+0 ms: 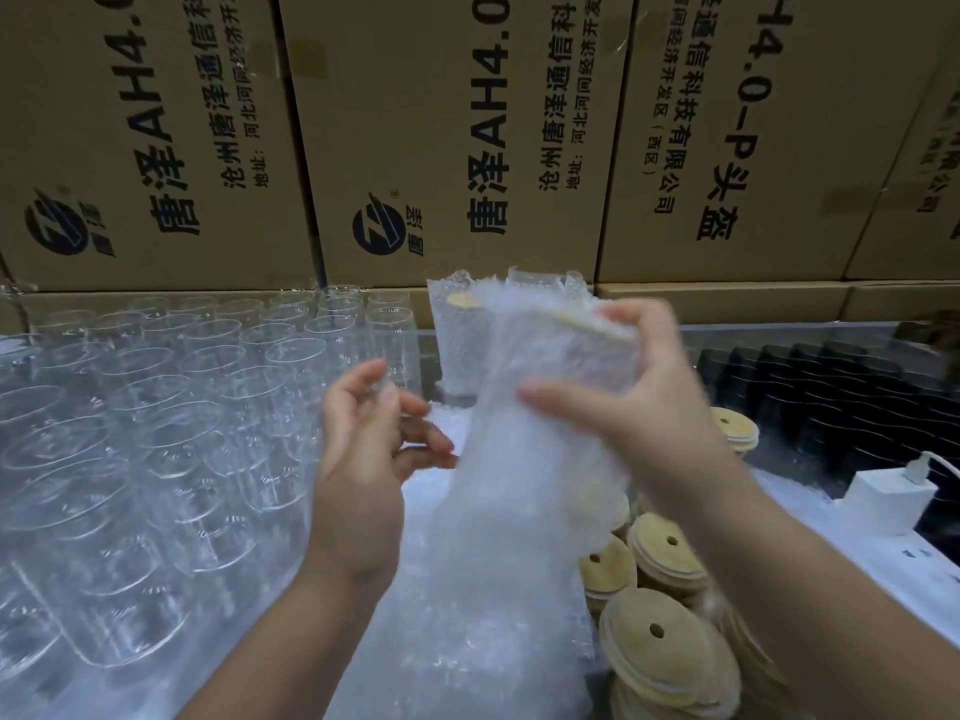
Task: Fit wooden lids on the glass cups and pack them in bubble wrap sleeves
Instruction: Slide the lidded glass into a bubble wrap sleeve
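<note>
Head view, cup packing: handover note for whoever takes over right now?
Right hand grips a bubble wrap sleeve with a lidded cup inside, motion-blurred.
Left hand open beside it, holding nothing.
Done: one wrapped cup stands at the back.
Left: many bare glass cups on the left; wooden lids stacked lower right; spare sleeves lie underneath.

Clear glass cups (171, 407) left, pale tan wooden lids (660, 646) near right, frosty white bubble wrap sleeve (524, 459) dotted with bubbles, brown cartons (457, 122) printed black, white charger (883, 498).
</note>
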